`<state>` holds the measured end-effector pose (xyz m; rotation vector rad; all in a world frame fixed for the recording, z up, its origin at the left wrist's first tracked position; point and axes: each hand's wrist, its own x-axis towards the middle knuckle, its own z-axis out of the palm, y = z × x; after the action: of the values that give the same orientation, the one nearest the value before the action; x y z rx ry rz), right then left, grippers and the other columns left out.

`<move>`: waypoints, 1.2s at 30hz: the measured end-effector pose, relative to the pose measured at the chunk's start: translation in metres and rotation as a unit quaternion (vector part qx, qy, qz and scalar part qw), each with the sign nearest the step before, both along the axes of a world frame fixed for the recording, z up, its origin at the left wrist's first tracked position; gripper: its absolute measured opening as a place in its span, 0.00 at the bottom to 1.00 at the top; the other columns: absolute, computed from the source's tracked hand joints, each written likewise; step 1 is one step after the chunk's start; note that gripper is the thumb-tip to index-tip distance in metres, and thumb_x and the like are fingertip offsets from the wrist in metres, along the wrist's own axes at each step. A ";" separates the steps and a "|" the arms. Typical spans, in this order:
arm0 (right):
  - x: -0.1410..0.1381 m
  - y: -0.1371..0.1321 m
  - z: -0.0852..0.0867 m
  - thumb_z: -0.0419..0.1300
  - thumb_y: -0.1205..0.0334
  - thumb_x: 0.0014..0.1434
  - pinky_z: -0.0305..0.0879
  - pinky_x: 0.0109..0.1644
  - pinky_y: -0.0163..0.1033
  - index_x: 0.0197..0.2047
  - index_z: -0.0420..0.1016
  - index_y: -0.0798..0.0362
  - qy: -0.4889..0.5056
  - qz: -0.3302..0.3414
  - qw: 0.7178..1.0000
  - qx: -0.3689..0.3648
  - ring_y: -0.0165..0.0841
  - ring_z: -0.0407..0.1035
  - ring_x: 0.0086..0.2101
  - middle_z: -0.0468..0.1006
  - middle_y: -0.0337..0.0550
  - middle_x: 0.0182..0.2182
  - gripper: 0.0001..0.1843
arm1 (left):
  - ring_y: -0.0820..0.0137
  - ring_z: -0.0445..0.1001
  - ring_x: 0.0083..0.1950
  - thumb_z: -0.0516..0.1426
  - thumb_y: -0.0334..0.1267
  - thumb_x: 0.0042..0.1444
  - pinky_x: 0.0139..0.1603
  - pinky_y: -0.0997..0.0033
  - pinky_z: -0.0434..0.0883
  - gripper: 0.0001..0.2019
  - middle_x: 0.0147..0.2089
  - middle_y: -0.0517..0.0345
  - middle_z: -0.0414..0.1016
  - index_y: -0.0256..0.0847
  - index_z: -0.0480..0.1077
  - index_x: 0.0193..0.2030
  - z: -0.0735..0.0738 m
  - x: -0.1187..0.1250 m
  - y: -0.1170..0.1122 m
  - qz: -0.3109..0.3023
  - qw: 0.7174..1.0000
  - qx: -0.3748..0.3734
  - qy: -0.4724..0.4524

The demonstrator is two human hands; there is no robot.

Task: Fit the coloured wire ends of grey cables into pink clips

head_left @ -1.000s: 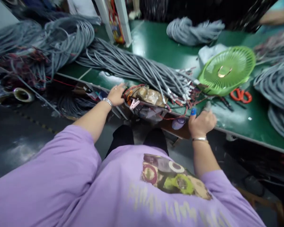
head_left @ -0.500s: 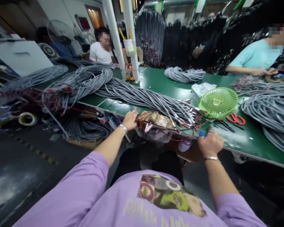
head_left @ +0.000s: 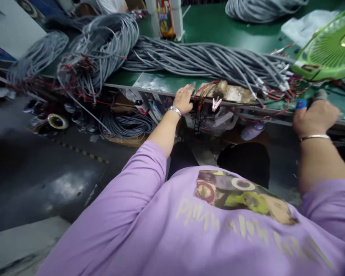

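My left hand [head_left: 183, 99] rests on the front edge of the green table with its fingers stretched out and nothing in it. Just right of it lies a taped block [head_left: 237, 93] with red and orange wires, and a pink clip [head_left: 216, 104] hangs there. My right hand [head_left: 316, 117] leans on the table edge, holding nothing that I can see. Its thumb wears a blue cover [head_left: 301, 104], and a grey cover [head_left: 320, 95] is on one finger. Behind both hands stretches a long bundle of grey cables [head_left: 201, 57], its white and red wire ends towards my right hand.
A green basket [head_left: 327, 50] stands at the right beside a white cloth [head_left: 307, 27]. Coiled grey cables [head_left: 112, 38] lie at the left, and another coil [head_left: 264, 9] at the back. Below the table are a dark cable coil [head_left: 128, 124] and a purple bottle [head_left: 252, 130].
My view has tipped downward and turned left, so the table appears higher and further right. Both hands remain at the table edge. The co-workers' upper bodies have left the view.
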<state>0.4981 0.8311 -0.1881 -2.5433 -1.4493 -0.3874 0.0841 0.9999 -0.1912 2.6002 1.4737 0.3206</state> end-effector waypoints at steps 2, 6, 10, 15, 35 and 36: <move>-0.002 -0.002 -0.001 0.26 0.40 0.69 0.38 0.38 0.52 0.61 0.58 0.81 0.008 0.013 1.000 0.009 0.49 0.63 0.53 0.67 0.75 0.52 0.49 | 0.53 0.41 0.77 0.57 0.35 0.51 0.75 0.46 0.32 0.39 0.75 0.42 0.48 0.29 0.52 0.70 -0.005 -0.003 0.005 -0.009 1.000 -0.002 -0.010; -0.011 -0.007 -0.003 0.35 0.47 0.72 0.44 0.42 0.51 0.60 0.61 0.78 0.009 0.014 0.999 0.038 0.50 0.62 0.55 0.66 0.77 0.54 0.38 | 0.56 0.42 0.77 0.56 0.35 0.51 0.76 0.51 0.36 0.38 0.75 0.44 0.49 0.31 0.53 0.70 0.000 -0.005 -0.003 0.006 1.000 0.010 -0.004; -0.017 -0.009 -0.006 0.47 0.56 0.69 0.52 0.49 0.49 0.50 0.72 0.75 0.026 -0.007 0.999 0.022 0.52 0.64 0.53 0.70 0.78 0.53 0.26 | 0.58 0.48 0.76 0.55 0.35 0.49 0.76 0.57 0.45 0.39 0.74 0.40 0.53 0.28 0.54 0.70 0.012 -0.004 -0.019 0.032 0.998 0.025 0.038; -0.016 -0.006 -0.010 0.48 0.56 0.64 0.53 0.60 0.51 0.52 0.72 0.68 0.042 0.033 0.994 0.099 0.52 0.64 0.58 0.71 0.74 0.56 0.25 | 0.57 0.50 0.75 0.54 0.34 0.47 0.75 0.56 0.47 0.37 0.73 0.42 0.55 0.31 0.59 0.68 0.014 -0.004 -0.022 0.037 0.997 0.040 0.060; 0.008 -0.014 -0.027 0.52 0.51 0.63 0.65 0.45 0.45 0.55 0.75 0.65 -0.077 0.091 0.972 0.205 0.46 0.76 0.43 0.80 0.61 0.47 0.28 | 0.40 0.44 0.75 0.66 0.50 0.40 0.72 0.45 0.44 0.56 0.75 0.34 0.46 0.33 0.47 0.74 0.104 0.110 0.123 -0.295 0.943 0.125 0.094; 0.006 -0.016 -0.025 0.52 0.52 0.64 0.65 0.47 0.45 0.55 0.75 0.65 -0.082 0.095 0.971 0.205 0.46 0.75 0.45 0.80 0.61 0.47 0.27 | 0.41 0.49 0.74 0.66 0.52 0.39 0.71 0.47 0.48 0.57 0.74 0.32 0.50 0.33 0.47 0.74 0.104 0.123 0.132 -0.308 0.938 0.113 0.111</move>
<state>0.5045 0.8156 -0.2133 -2.0690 -1.4702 -0.7896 0.2071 1.1319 -0.0876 3.1929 0.6135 0.1251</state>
